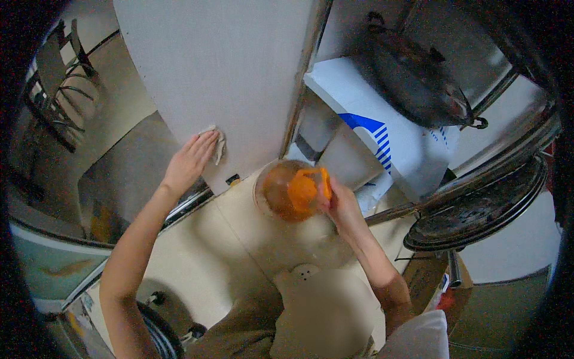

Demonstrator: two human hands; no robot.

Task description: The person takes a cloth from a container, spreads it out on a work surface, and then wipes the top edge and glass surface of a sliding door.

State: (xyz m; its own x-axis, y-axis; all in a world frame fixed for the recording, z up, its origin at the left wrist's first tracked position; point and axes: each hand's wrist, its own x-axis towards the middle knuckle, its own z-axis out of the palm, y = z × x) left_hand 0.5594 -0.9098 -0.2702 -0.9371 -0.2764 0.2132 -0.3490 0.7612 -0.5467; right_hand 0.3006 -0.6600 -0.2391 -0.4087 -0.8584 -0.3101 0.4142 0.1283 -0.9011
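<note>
My left hand (192,158) lies flat with its fingers together over a crumpled whitish cloth (219,148), pressing it against the lower part of a white door panel (224,80). The cloth's edge sticks out beyond my fingertips. To the right, my right hand (338,199) grips the orange handle (326,181) of a large clear plastic jug (273,188). The jug has an orange cap (302,190) and looks orange-brown inside. Seen from above, it is over the pale tiled floor (237,233), beside the door's bottom corner; whether it touches the floor, I cannot tell.
Right of the door, a white box (403,157) with blue print bears a dark lidded wok (412,80). A dark round metal-rimmed object (480,206) juts out at the right. Small casters (195,331) show at lower left, and a dark chair (58,80) stands at far left.
</note>
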